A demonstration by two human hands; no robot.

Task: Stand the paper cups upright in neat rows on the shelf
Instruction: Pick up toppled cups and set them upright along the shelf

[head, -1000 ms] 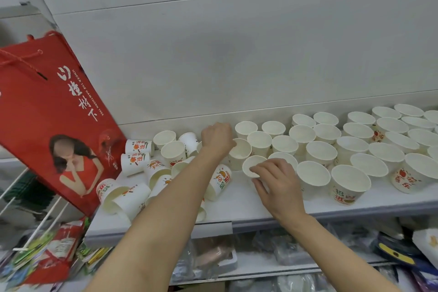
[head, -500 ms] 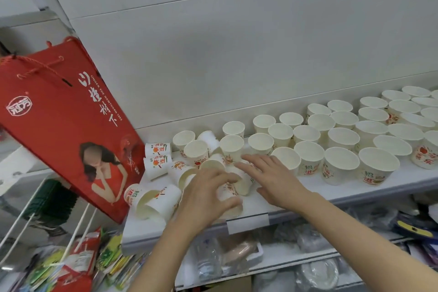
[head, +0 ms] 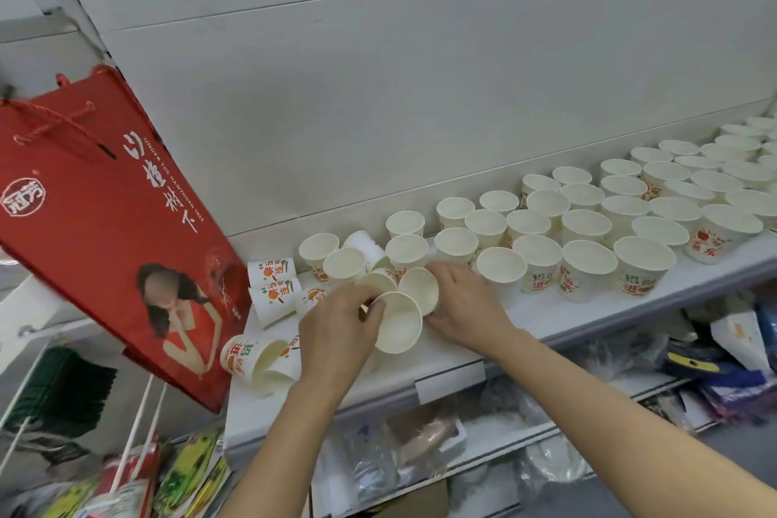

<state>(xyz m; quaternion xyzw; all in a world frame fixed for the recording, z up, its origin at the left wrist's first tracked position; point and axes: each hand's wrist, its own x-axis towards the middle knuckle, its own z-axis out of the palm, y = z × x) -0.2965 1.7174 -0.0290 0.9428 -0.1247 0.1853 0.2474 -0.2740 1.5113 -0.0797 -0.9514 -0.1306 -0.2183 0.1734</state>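
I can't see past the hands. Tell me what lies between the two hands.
In the head view, two tilted paper cups: one gripped by the left hand, the other against the right hand.

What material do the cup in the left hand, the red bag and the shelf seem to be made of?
Cup in the left hand: likely thin paper, matte cream inside, with a rolled rim.
Red bag: probably glossy coated paper; it has flat stiff panels, a printed picture and twisted cord handles.
Shelf: seemingly painted metal, smooth pale grey with a thin front lip; not certain.
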